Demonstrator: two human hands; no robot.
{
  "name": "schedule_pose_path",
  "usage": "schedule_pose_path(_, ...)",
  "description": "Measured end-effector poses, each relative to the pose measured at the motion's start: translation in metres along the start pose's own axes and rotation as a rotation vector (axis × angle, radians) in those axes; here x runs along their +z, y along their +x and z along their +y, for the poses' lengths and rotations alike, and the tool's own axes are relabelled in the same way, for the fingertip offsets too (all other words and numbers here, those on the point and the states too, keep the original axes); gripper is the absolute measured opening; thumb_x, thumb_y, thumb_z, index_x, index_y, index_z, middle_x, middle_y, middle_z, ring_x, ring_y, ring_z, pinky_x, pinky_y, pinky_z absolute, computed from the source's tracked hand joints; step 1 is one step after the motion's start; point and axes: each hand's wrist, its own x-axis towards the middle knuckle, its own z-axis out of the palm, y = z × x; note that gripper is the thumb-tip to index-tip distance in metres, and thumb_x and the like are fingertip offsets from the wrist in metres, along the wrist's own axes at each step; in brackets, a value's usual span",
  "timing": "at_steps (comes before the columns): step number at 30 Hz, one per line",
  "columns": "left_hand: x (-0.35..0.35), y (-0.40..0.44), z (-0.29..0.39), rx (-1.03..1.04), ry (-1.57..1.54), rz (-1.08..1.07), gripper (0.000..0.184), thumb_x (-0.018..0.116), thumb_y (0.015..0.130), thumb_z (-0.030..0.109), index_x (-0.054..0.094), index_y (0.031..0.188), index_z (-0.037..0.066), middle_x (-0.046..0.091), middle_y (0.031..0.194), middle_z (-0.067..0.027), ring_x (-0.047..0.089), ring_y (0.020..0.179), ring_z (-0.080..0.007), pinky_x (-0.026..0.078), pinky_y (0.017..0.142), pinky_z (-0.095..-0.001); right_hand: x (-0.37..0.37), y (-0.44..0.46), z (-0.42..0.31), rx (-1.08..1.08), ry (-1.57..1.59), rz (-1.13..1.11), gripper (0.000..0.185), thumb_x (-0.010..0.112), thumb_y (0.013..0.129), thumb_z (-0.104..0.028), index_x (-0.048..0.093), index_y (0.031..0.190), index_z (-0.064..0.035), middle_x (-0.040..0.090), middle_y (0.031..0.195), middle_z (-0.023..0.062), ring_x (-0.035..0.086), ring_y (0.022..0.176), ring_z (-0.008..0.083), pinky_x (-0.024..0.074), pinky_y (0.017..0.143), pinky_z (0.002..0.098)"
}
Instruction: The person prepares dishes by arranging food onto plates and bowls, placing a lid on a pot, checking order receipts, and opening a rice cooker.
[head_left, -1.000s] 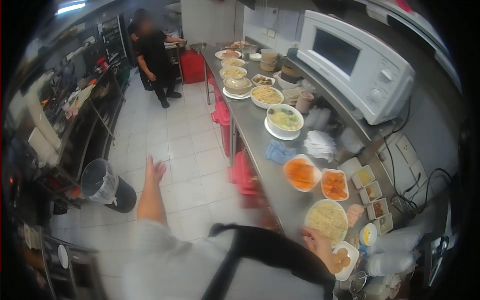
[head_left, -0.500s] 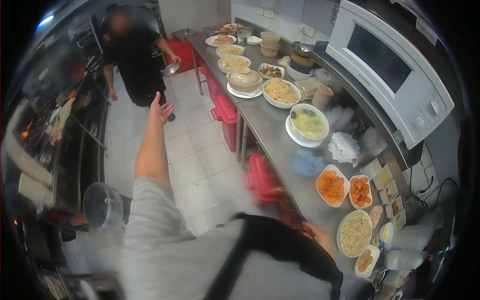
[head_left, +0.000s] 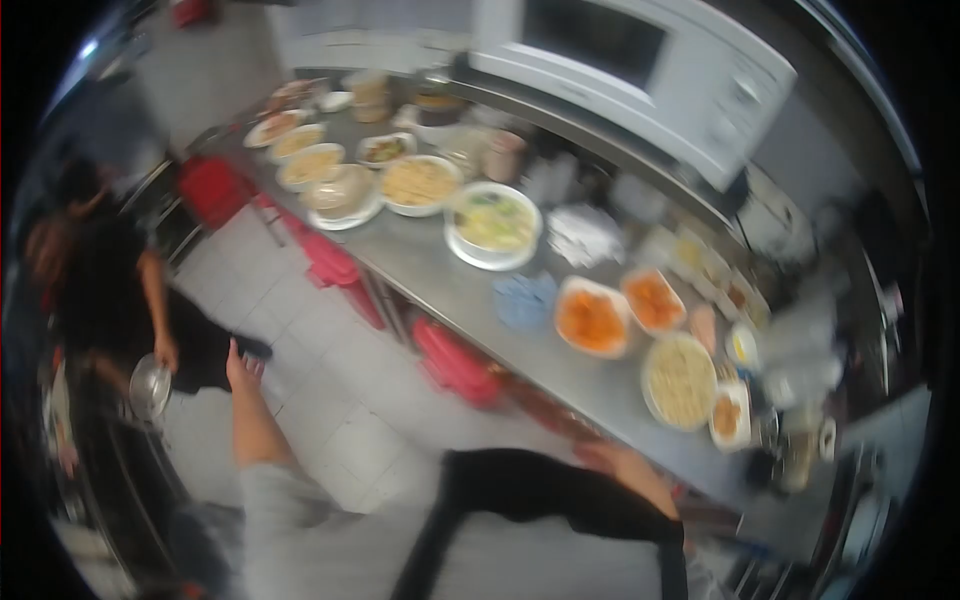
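Observation:
My left hand (head_left: 243,368) reaches out over the tiled floor, fingers apart and nothing in it. Low at the counter's front edge is my right hand (head_left: 608,458), its fingers smeared by motion. The steel counter (head_left: 560,400) beside it carries a bowl of fried rice (head_left: 680,380), a small dish of brown pieces (head_left: 730,415) and two dishes of orange food (head_left: 593,316). A folded blue cloth (head_left: 524,301) lies to their left. Further along sits a bowl of soup with greens (head_left: 493,221) on a white plate, beside another rice bowl (head_left: 420,185) and a lidded pot (head_left: 340,192).
On the left, a person in black (head_left: 115,280) holds a metal bowl (head_left: 150,388). Red lidded bins (head_left: 450,365) stand under the counter. A white microwave (head_left: 640,70) sits on the shelf above. Crumpled white paper (head_left: 583,236) and small containers (head_left: 700,258) line the counter's back.
My view has swung right, so the counter shifts left in it. The person in black appears further left and nearer. My left arm stays stretched out; my right hand stays by the counter edge.

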Motion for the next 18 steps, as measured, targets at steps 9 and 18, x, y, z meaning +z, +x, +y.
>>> schedule_pose_path(9, 0.032, -0.079, -0.2, -0.46, 0.558, -0.514, 0.066, 0.054, 0.087, 0.046, 0.025, 0.14, 0.018, 0.033, 0.139, -0.0124, 0.049, 0.11, -0.0301, 0.045, 0.084, -0.0448, -0.018, -0.053, 0.016, 0.099, -0.205, 0.243, 0.035, 0.061, 0.079, -0.017, 0.057, 0.114, -0.0118, 0.063, 0.096, 0.0133, 0.061, 0.086, 0.0315, 0.0484, 0.076, 0.0387)
schedule_pose_path(18, 0.017, -0.183, -0.291, -0.61, 0.584, -0.715, 0.055, 0.051, 0.089, 0.037, 0.036, 0.135, 0.01, 0.042, 0.13, -0.0158, 0.046, 0.115, -0.0286, 0.041, 0.092, -0.0403, -0.095, -0.131, 0.111, 0.629, 1.114, 1.345, 0.016, 0.051, 0.086, -0.009, 0.054, 0.101, -0.0047, 0.057, 0.08, 0.003, 0.055, 0.067, 0.014, 0.0477, 0.057, 0.0267)
